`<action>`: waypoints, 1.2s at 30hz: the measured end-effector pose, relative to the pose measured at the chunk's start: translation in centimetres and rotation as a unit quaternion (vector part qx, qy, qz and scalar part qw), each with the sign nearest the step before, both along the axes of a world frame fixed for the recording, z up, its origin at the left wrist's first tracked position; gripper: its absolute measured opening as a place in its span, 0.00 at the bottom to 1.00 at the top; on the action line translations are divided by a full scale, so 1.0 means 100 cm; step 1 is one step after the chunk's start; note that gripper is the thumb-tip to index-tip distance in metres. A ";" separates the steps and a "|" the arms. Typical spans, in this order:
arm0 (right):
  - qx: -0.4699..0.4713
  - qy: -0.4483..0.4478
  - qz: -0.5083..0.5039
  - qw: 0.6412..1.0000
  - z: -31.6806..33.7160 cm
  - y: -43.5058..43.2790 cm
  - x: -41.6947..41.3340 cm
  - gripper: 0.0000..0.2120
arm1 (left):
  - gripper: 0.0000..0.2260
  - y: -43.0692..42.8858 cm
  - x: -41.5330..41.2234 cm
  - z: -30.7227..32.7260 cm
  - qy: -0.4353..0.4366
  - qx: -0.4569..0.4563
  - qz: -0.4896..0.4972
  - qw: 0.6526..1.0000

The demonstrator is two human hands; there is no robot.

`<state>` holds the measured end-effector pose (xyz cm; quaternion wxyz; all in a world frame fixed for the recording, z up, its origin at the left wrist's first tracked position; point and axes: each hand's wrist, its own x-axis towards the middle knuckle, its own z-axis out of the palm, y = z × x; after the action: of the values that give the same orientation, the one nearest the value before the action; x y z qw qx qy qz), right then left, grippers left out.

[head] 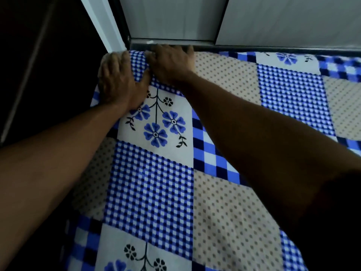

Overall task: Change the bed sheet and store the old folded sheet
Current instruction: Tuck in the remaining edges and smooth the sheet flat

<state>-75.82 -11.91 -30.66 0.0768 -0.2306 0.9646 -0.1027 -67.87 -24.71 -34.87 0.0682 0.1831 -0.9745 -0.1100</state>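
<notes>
A patchwork bed sheet (152,184) with blue checks, blue flowers and beige dotted squares lies spread over the bed. My left hand (119,81) presses on the sheet at the bed's far left corner, its fingers bent over the left edge. My right hand (172,63) lies flat beside it at the far edge, fingertips reaching down into the gap by the wall. Both forearms stretch across the sheet. The fingertips of both hands are hidden behind the edges.
A grey panelled wall (273,20) with a dark ledge (254,48) runs along the bed's far edge. A white frame (101,22) slants at the corner. Dark space (43,65) lies left of the bed.
</notes>
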 end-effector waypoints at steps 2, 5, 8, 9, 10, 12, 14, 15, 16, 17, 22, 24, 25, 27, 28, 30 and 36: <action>-0.036 0.024 0.016 0.999 0.004 0.015 0.003 0.24 | 0.41 -0.007 -0.005 0.003 -0.015 0.033 0.018 0.999; -0.046 0.104 -0.062 0.992 0.010 0.070 0.012 0.25 | 0.40 -0.010 -0.011 0.010 -0.042 0.081 0.054 0.994; -0.009 0.108 -0.203 0.973 0.005 0.151 0.010 0.28 | 0.41 -0.013 -0.015 0.019 -0.057 0.135 0.107 0.983; 0.002 0.080 -0.248 0.965 0.001 0.172 0.009 0.30 | 0.39 -0.014 -0.015 0.023 -0.058 0.152 0.119 0.980; 0.010 0.053 -0.281 0.958 -0.002 0.189 0.008 0.31 | 0.37 -0.014 -0.015 0.028 -0.058 0.167 0.119 0.977; 0.017 0.013 -0.283 0.959 -0.007 0.197 0.006 0.34 | 0.30 -0.011 -0.010 0.036 -0.060 0.182 0.113 0.975; 0.034 0.007 -0.217 0.976 -0.008 0.174 0.009 0.35 | 0.26 -0.007 0.004 0.039 -0.028 0.168 0.144 0.975; 0.041 0.010 -0.174 0.984 -0.008 0.154 0.012 0.36 | 0.26 -0.005 0.013 0.040 0.010 0.153 0.157 0.976; 0.045 0.007 -0.129 0.991 -0.007 0.131 0.018 0.36 | 0.27 0.001 0.024 0.041 0.056 0.136 0.158 0.976; 0.048 0.001 -0.081 0.996 -0.005 0.106 0.027 0.36 | 0.28 0.004 0.034 0.042 0.101 0.130 0.145 0.976; 0.032 -0.040 0.209 0.977 0.013 0.022 0.118 0.31 | 0.24 0.041 0.101 0.052 0.262 0.115 0.039 0.957; 0.006 -0.044 0.251 0.967 0.018 0.034 0.150 0.32 | 0.23 0.057 0.133 0.054 0.265 0.122 0.004 0.956; -0.028 -0.033 0.234 0.971 0.018 0.050 0.164 0.32 | 0.23 0.064 0.151 0.052 0.248 0.121 -0.017 0.961; -0.104 -0.006 0.132 0.986 0.014 0.106 0.182 0.27 | 0.25 0.082 0.183 0.045 0.184 0.094 -0.084 0.975; -0.123 0.013 0.069 0.990 0.009 0.142 0.191 0.25 | 0.25 0.092 0.202 0.039 0.140 0.072 -0.120 0.980; -0.112 0.050 -0.043 0.992 0.000 0.214 0.210 0.25 | 0.27 0.107 0.237 0.027 0.059 0.023 -0.159 0.985; -0.008 0.002 -0.021 1.000 -0.018 0.244 0.310 0.28 | 0.28 0.102 0.346 0.011 -0.051 -0.022 -0.116 0.992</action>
<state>-44.82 12.49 -32.41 0.0709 -0.2116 0.9684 -0.1116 -33.27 -14.50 -33.73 0.0093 0.0729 -0.9936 -0.0861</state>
